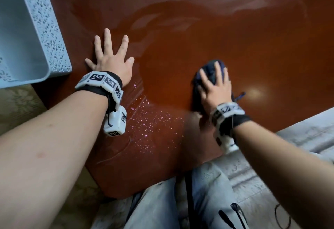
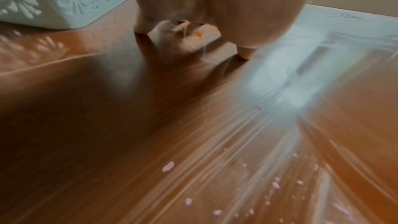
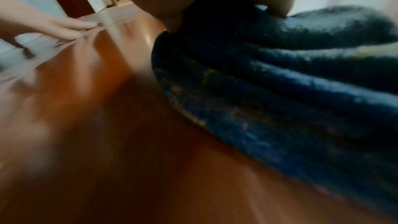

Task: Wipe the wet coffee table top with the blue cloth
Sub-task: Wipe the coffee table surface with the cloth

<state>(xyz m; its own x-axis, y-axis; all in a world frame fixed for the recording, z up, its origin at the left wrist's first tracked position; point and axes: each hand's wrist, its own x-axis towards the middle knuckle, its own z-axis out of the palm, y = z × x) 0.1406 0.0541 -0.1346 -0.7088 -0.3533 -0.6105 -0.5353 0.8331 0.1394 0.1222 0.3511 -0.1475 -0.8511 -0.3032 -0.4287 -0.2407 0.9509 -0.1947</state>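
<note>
Nearest the camera, the person's knees in pale grey trousers meet the near edge of the coffee table top, a glossy red-brown surface. Just beyond that edge, small pink flecks lie scattered on the wood between the 2 forearms, and streaks of wetness run through them in the left wrist view.

Further in, on the right, the right hand lies palm-down on the blue cloth, fingers straight and spread, pressing the bunched dark fabric against the table. The cloth sits on the right half of the table, near the front edge; its folds bulge out from under the palm in the right wrist view, which is blurred.

On the left, the left hand rests flat on the bare wood, all 5 fingers splayed wide, holding nothing, well apart from the cloth.

Beyond both hands a broad sheet of water glistens across the middle of the table. At the far left stands a pale blue basket with patterned cut-out walls, near the left hand.
</note>
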